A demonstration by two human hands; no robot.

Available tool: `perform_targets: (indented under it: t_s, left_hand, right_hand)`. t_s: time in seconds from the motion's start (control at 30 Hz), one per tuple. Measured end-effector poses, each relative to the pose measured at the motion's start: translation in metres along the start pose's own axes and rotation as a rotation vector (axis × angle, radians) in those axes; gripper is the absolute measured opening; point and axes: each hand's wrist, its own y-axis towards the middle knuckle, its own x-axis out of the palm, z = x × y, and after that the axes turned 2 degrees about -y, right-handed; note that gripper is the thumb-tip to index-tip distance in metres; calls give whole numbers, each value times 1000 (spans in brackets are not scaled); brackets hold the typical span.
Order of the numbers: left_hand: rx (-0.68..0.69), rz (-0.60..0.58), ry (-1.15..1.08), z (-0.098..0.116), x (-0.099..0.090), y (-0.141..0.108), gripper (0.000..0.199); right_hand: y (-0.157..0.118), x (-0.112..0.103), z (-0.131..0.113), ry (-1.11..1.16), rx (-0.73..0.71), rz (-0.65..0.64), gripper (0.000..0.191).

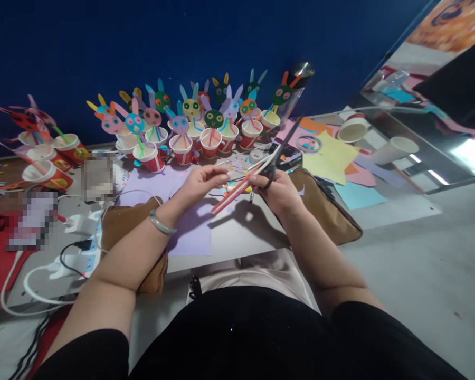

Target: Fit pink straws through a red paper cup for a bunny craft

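My right hand (279, 192) is closed around black-handled scissors (279, 153), whose blades point up and to the right. The same hand grips several thin straws (233, 198), red, pink and white, that slant down to the left over the table. To the left of them, my left hand (206, 182) has its thumb and fingertips pinched together. Whatever may be between those fingertips is too small to make out. Behind both hands stand rows of red-and-white paper cups (181, 150) with paper rabbit heads (191, 108) on straws. Lilac paper (190, 240) lies below the left hand.
A brown pouch (328, 211) lies right of my right forearm, and brown fabric (130, 224) under my left. Coloured paper sheets (328, 158) and loose cups (396, 150) are to the right. A power strip (91, 258) with white cables sits at left. A blue wall (142, 42) rises behind.
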Motion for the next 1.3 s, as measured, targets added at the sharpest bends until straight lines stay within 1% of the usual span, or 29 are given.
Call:
perform_targets:
  t_s: [0.07,0.1,0.2,0.23,0.3,0.37,0.43,0.57,0.7,0.83,1.07,1.17,1.3]
  left_hand:
    - [-9,-127,111,-4,5,-4,43]
    - [-2,-167,150,-5,8,-5,41]
    - [2,-197,183,-6,14,-10,39]
    - [-4,-194,169,-6,15,-11,41]
    - [-2,-170,133,-4,16,-11,43]
    - [23,-113,92,-2,16,-11,44]
    - [36,-52,44,-1,17,-11,45]
    - [8,43,-71,-2,18,-10,50]
    - [40,71,-144,-5,18,-8,50]
    - [59,75,-154,-8,17,-8,46]
    - [72,100,-147,-6,18,-7,43]
    - [70,109,-167,-5,18,-7,43]
    - [103,120,-166,-6,17,-8,42]
  right_hand:
    - [-2,5,0,-51,-19,-62,30]
    - [-3,8,1,-68,-28,-90,30]
    - [-4,16,3,-104,-46,-137,31]
    - [-5,18,4,-113,-56,-134,32]
    - [-7,18,6,-142,-105,-84,35]
    - [-10,15,10,-198,-166,-15,38]
    - [-16,11,15,-284,-190,6,41]
    - [-29,5,34,-482,-132,-111,42]
    - [-34,5,49,-583,-77,-234,42]
    - [-34,8,51,-589,-41,-266,43]
    - [-34,8,49,-571,5,-276,50]
    - [-36,10,48,-534,25,-282,53]
    - [-36,13,46,-477,22,-288,56]
